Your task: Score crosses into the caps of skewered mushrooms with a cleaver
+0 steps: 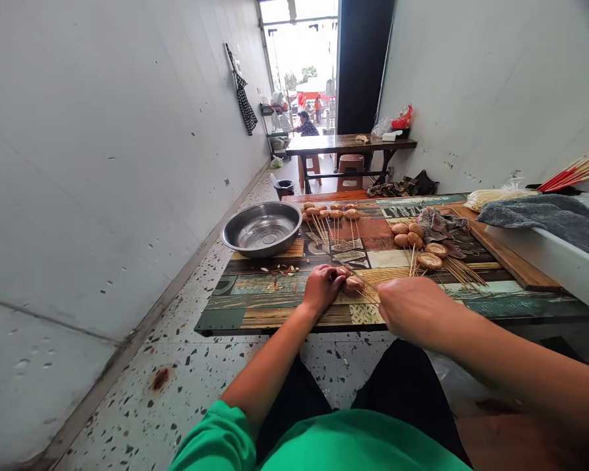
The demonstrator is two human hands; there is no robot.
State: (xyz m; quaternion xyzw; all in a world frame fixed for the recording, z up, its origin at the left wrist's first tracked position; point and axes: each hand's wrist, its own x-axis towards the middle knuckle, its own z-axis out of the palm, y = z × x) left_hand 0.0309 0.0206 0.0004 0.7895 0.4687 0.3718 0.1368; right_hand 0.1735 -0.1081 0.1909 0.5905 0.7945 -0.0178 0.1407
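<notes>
Green sleeve (216, 441) lowest, left hand (321, 288) gripping mushroom (353, 283) at table (275, 307) near edge, right hand (412, 311) closed on skewer (368, 296), steel bowl (262, 227) far-left corner.

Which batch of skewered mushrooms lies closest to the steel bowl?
The far row, just right of the steel bowl; the other pile lies further right beside the grey rag.

Daylight floods in from the open doorway at the far end (302, 59), where the street outside is blown out to near white. The pale walls bounce that light, so the room is evenly bright with soft, faint shadows. The round steel basin (262, 227) carries a dull sheen. Wide-angle distortion bends the walls outward and stretches the forearms at the bottom edge. The top right corner darkens slightly. Focus is sharp on the patterned wooden table (275, 307); distant figures are small and indistinct.
</notes>
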